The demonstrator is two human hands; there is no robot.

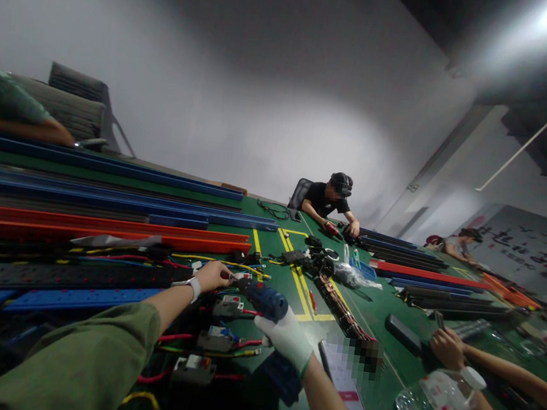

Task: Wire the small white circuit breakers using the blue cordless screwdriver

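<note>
My right hand (288, 341), in a white glove, wraps round the grip of a dark blue cordless drill (266, 299). The drill's nose points left toward my left hand (213, 277). That hand is bare, with a white band at the wrist, and its fingers pinch together by the drill's tip. What lies between them is too small to make out. Just below the drill is a grey breaker (229, 305) with a red wire. Two more grey breakers, a middle one (215, 338) and a lower one (194, 369), have red and yellow-green wires.
Blue rails (103, 196) and orange rails (99, 228) lie across the left side of the green table. A phone (343, 382), a copper-coloured bundle (345, 308) and a plastic bottle (440, 395) are on the right. A co-worker's hands (449, 348) are nearby; another person (329, 202) works across the table.
</note>
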